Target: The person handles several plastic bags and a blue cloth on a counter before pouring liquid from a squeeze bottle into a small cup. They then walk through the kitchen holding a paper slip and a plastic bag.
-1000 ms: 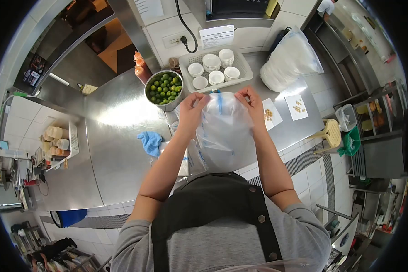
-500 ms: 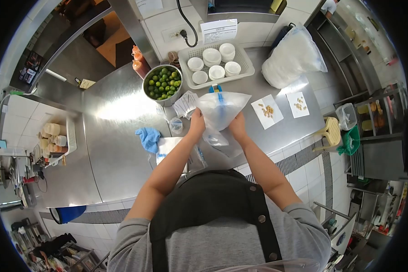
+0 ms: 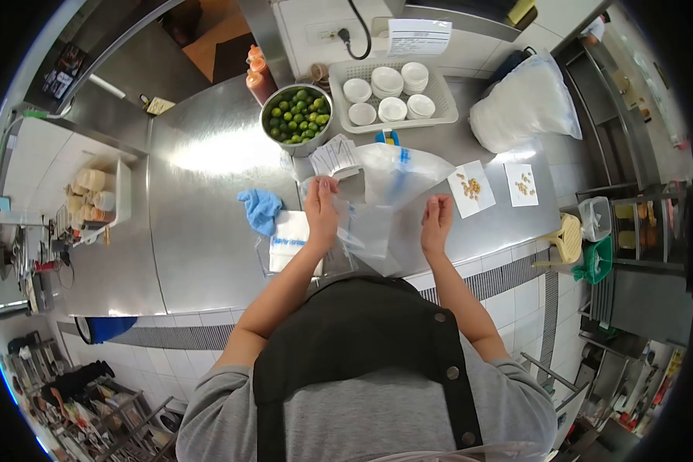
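A clear plastic bag [image 3: 400,177] with a blue printed band and white contents lies on the steel counter, its loose mouth spread toward my body. To its left is my left hand [image 3: 321,214], palm turned inward, open and holding nothing I can see. My right hand [image 3: 436,223] stands off the bag's right side, fingers loosely bent and open, with nothing visible in them. A folded white packet with blue print [image 3: 288,231] is beside my left wrist, next to a blue cloth [image 3: 260,210]. Printed paper slips [image 3: 334,157] lie beyond my left hand.
A steel pot of green limes [image 3: 298,115] and a white crate [image 3: 448,115] of stacked small dishes stand at the back. Sauce bottles [image 3: 259,79] are by the wall. A large filled plastic bag [image 3: 523,108] and two papers with small brown pieces [image 3: 468,202] occupy the right.
Both hands have let go of the bag and moved apart, the left to the left and the right to the right. The bag now rests on its side, and the view has shifted slightly.
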Demonstrator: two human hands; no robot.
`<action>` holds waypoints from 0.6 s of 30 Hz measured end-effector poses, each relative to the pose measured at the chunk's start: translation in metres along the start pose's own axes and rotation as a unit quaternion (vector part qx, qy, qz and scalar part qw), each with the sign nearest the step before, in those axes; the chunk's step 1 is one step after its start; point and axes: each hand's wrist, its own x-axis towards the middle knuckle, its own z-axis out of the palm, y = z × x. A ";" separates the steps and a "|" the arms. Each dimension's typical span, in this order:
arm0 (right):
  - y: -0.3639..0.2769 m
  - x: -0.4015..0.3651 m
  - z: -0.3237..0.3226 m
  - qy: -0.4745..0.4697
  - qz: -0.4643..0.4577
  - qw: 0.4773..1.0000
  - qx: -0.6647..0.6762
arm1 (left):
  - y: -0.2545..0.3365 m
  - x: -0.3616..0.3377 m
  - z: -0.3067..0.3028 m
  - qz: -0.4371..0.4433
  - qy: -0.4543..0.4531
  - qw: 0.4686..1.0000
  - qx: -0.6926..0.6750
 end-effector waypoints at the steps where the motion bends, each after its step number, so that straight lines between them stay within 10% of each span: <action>1: -0.013 -0.005 0.001 -0.049 -0.054 0.997 -0.025 | 0.006 0.000 -0.004 0.028 0.006 1.000 0.002; 9: -0.142 -0.056 0.084 -0.265 -0.355 0.862 -0.249 | 0.060 -0.003 -0.034 0.206 -0.090 0.972 0.061; 18: -0.122 -0.058 0.096 -0.444 -0.076 0.877 -0.167 | 0.084 -0.001 -0.073 0.215 0.006 0.961 0.174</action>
